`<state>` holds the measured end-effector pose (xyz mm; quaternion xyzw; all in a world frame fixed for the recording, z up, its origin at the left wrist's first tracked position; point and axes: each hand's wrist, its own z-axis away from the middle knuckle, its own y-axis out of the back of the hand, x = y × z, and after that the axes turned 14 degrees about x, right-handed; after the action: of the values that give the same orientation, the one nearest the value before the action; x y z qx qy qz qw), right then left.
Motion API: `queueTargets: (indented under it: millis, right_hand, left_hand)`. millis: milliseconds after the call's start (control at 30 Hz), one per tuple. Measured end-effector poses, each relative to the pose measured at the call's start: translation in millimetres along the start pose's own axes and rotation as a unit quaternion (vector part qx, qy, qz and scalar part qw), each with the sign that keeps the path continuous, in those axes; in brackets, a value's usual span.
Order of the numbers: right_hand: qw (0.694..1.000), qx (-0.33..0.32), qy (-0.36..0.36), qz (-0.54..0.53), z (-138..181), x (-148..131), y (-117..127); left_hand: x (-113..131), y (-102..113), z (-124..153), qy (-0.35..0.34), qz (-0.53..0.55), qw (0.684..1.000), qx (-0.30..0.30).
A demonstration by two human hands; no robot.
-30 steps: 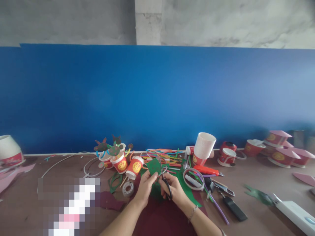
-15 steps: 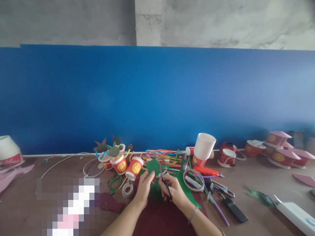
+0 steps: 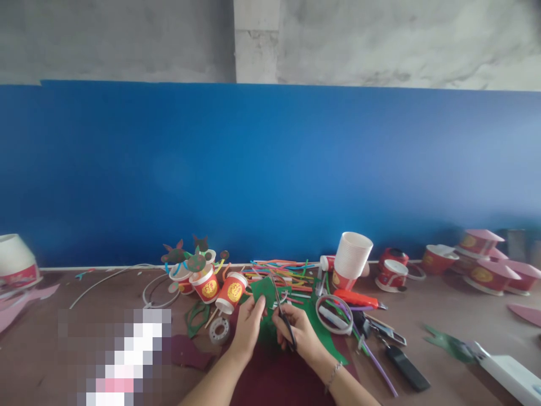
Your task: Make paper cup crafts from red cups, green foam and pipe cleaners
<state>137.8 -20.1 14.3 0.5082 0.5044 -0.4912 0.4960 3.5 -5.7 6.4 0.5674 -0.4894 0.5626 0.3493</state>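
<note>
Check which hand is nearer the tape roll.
Left. The left hand, pinching the green cutout, sits just right of the tape roll; the right hand, on the scissors, is farther right.

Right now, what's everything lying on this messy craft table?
Green foam sheet piece: one, green, held up at centre.
Black-handled scissors: one pair, black, blades at the foam.
Red paper cups with gold emblems: three, red, left of centre.
Stack of white paper cups: one, white, tilted, right of centre.
Plastic straws: many, mixed colours, behind the foam.
Orange utility knife: one, orange, right of scissors.
Dark red felt sheet: one, maroon, under the forearms.
Left hand: one, gripping foam.
Right hand: one, gripping scissors.
</note>
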Motion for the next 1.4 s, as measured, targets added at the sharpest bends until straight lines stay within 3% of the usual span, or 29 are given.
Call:
queueTargets:
  millis: [633, 900, 1400]
  right_hand:
    - [0.999, -0.015, -0.011, 0.035, 1.8, -6.1, -0.1]
    - [1.0, -0.019, -0.011, 0.015, -0.5, 1.4, 0.3]
    - [0.999, -0.01, -0.012, 0.044, 1.3, -4.2, 0.0]
  left_hand:
    - [-5.4, 0.6, -4.7, 0.011, 0.009, 0.998, 0.054]
    - [-2.7, 0.0, -3.4, 0.005, 0.019, 0.999, 0.027]
    - [-3.9, 0.6, -4.1, 0.02, 0.03, 0.999, 0.036]
